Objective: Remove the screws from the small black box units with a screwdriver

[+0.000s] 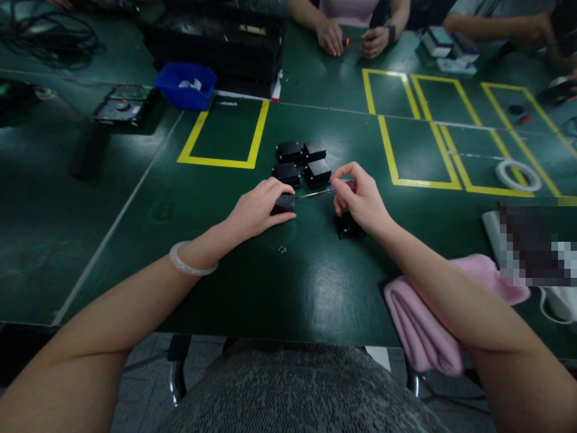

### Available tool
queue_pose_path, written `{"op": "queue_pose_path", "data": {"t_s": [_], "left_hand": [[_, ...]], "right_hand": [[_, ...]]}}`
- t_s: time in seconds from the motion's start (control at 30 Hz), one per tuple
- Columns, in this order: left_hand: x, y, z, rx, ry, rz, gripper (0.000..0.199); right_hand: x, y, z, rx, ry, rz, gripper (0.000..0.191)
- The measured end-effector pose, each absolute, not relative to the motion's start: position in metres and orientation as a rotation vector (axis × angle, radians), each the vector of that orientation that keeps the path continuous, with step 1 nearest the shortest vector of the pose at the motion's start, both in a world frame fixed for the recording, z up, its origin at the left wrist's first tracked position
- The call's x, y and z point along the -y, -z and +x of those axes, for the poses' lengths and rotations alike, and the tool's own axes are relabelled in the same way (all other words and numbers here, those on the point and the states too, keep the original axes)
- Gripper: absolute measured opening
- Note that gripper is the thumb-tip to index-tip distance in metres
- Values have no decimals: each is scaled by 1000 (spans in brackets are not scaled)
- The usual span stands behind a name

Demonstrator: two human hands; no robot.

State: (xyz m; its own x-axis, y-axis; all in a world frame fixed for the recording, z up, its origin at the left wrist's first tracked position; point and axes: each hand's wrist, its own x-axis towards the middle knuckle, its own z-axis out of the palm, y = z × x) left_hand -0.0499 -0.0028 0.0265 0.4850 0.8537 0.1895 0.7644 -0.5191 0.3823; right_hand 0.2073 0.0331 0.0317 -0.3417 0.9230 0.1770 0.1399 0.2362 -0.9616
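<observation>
My left hand [261,207] is closed around a small black box [285,204] resting on the green table. In my right hand [358,195] is a screwdriver [315,193], held almost level; its thin metal shaft points left and its tip meets the right side of that box. Just beyond my hands stand several similar black boxes [303,161], grouped close together. Under my right hand lies another black part [347,225], partly covered by the hand. A few tiny screws [282,250] lie on the table nearer to me.
Yellow tape rectangles [252,163] mark the table [216,300]. At the back left are a blue bin [186,87] and a circuit-board device [124,105]. A pink cloth [426,319] hangs over the front edge at right, near a white tape roll [518,175]. Co-workers' hands [331,37] show across the table.
</observation>
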Motion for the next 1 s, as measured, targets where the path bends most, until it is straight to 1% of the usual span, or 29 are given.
{"op": "queue_pose_path", "data": {"t_s": [0.13,0.37,0.57,0.77,1.0], "left_hand": [[3,-27,-50,-1384,-525,2477,38],[2,-26,-50,-1387,-519,2490,39],[3,-27,-50,-1395,-514,2487,39],[3,-27,-50,-1380,-534,2489,38],[3,-27,-49,-1381,-529,2484,38]], "right_hand": [[-33,-33,208,1673,-1210,-982,23],[-33,-32,207,1691,-1167,-1000,26],[-33,-31,206,1657,-1206,-968,23],[-33,-32,208,1690,-1176,-997,25],[-33,-32,207,1676,-1185,-985,22]]}}
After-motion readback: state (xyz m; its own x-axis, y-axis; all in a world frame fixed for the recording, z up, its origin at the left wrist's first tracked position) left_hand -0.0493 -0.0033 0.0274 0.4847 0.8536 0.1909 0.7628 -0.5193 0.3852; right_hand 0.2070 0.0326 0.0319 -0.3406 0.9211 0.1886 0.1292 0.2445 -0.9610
